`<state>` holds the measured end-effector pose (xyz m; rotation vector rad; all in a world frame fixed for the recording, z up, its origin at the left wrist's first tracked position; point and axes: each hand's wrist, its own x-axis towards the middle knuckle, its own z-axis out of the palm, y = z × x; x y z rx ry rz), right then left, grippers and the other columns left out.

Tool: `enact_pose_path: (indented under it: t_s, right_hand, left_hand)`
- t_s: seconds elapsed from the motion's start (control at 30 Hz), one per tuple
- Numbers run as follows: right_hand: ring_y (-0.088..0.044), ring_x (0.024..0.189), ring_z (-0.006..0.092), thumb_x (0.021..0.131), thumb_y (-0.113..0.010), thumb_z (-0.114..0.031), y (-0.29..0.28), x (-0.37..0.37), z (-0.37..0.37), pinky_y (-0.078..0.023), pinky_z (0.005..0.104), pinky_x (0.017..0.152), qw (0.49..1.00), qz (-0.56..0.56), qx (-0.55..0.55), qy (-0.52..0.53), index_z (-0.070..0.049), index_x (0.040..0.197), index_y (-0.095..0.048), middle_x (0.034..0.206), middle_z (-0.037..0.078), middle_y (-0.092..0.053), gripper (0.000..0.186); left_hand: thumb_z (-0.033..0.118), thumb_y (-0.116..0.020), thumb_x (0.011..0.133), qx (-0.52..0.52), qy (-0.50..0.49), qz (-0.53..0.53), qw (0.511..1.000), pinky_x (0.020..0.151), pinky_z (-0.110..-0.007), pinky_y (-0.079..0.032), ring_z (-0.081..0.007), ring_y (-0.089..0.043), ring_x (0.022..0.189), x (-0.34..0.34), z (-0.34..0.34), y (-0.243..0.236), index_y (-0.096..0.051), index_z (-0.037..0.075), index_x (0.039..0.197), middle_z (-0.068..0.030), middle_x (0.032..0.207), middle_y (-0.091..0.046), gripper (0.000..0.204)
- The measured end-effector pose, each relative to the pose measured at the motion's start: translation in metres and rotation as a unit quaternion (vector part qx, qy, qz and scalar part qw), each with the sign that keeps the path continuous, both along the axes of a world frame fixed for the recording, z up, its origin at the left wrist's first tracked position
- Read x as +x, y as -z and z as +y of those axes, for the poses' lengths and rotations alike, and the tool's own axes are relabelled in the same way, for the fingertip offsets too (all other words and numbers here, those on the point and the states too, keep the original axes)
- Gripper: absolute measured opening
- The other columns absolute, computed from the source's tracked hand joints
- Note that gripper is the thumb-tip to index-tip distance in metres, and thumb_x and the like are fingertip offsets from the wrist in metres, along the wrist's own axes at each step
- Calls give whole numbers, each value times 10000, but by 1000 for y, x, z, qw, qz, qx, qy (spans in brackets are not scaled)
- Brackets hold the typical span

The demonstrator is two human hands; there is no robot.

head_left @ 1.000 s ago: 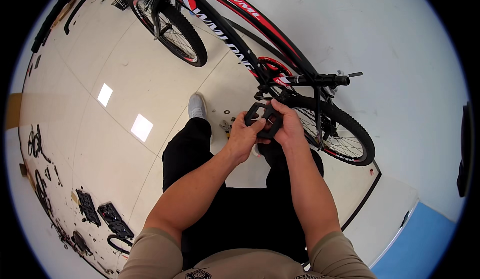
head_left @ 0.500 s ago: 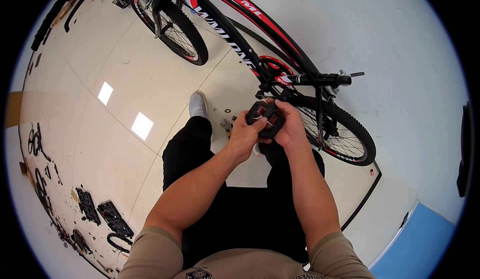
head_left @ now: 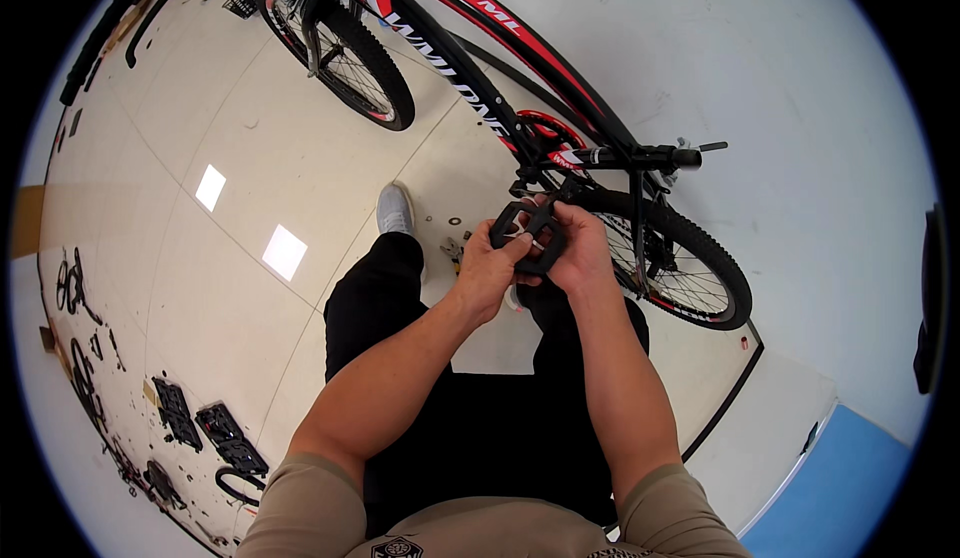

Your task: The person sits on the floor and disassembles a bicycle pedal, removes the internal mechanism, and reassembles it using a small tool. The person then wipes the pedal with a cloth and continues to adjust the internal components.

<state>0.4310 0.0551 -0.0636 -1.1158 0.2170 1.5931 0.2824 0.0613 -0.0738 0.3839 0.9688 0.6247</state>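
Note:
Between both hands I hold a black bicycle pedal [head_left: 545, 220] with an open, windowed frame. My left hand [head_left: 490, 268] grips its left side, the thumb lying across the body. On the other side, my right hand [head_left: 583, 253] is closed round the pedal's right edge. Some fingers are hidden beneath it. Just beyond my hands stands a black and red bicycle [head_left: 460, 78], its red chainring [head_left: 550, 130] and rear wheel [head_left: 690, 268] close to the pedal. On the floor left of my hands lie a washer [head_left: 455, 221] and a pliers-like tool [head_left: 452, 250], partly covered.
The bicycle stands along a pale wall [head_left: 760, 88]. Two black tool cases [head_left: 230, 438] lie open at the lower left, with many small parts scattered along the left floor edge. My grey shoe [head_left: 396, 208] is on the tiles. A blue panel [head_left: 840, 488] is at the lower right.
The pedal has tilted very slightly in my hands, which stay in nearly the same place. Nothing else visibly moves apart from a tiny shift of the view.

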Motion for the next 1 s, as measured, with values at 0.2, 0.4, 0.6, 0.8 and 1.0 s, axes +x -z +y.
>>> enact_pose_path:
  t_s: [0.2,0.4,0.6,0.8,1.0]
  right_hand:
    - [-613,951,213,967,-603,-206,4,-2,1,-538,338,703,998,-58,-3,-25,-20,1084,-662,1011,104,-652,228]
    - [-609,924,204,962,-615,-203,13,1,2,-539,344,700,998,-51,-24,-19,-15,1076,-663,1018,94,-642,225]
    - [-608,905,194,944,-645,-207,-1,-5,3,-534,357,717,998,-56,-3,-13,-24,1054,-654,1006,90,-653,213]
    - [-598,997,218,964,-603,-237,25,5,2,-518,401,821,996,-75,-28,-38,-24,1056,-641,1064,90,-667,235]
    - [-594,973,208,951,-628,-224,-1,-3,0,-532,385,764,1000,-20,8,-16,-22,1084,-637,1063,93,-656,242]
  left_hand:
    - [132,-657,956,4,-4,-9,1000,677,-406,-595,-223,-678,886,0,0,1,-443,48,1159,-119,998,-656,307]
    - [130,-655,958,7,-2,-7,1000,678,-395,-594,-215,-675,900,0,-1,0,-435,46,1149,-118,1007,-652,303]
    - [130,-654,954,-1,0,-12,1000,689,-393,-590,-214,-673,912,-1,0,-1,-428,44,1157,-122,1009,-657,316]
    - [133,-652,956,1,4,-6,1000,688,-393,-588,-221,-677,910,1,0,-2,-419,37,1171,-135,1020,-663,331]
    - [137,-652,958,4,-1,-2,1000,687,-397,-588,-223,-677,897,-1,0,-1,-422,30,1173,-132,1011,-661,333]
